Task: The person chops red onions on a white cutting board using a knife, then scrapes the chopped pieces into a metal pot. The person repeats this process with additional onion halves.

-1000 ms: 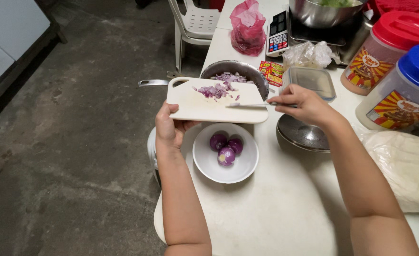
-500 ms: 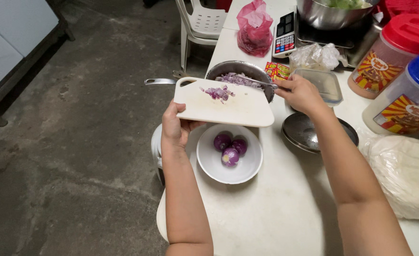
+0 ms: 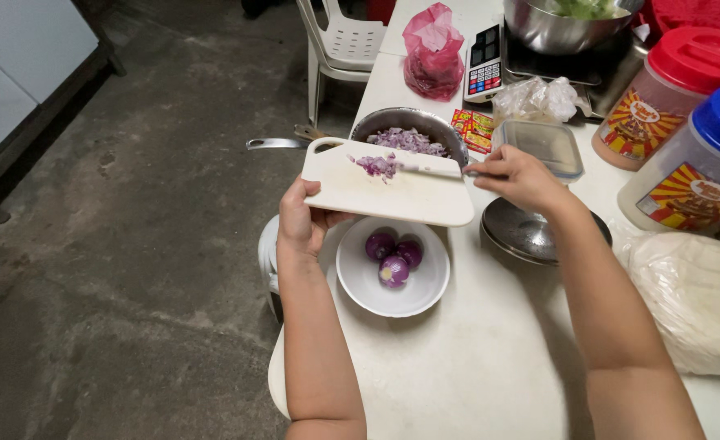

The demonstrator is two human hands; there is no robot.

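My left hand grips the near left corner of a white cutting board, held tilted above the table. My right hand holds a knife whose blade lies flat on the board against a small heap of chopped red onion. Just beyond the board's far edge sits a metal pan with more chopped red onion in it. Under the board stands a white bowl with three peeled red onions.
Around these on the white table are a metal lid, a clear plastic box, two large jars with red and blue lids, a pink bag, a calculator and a white sack. A white plastic chair stands beyond.
The knife has swept the chopped onion across the board toward the pan; most of the heap is now in the pan. The board has tilted up a little.
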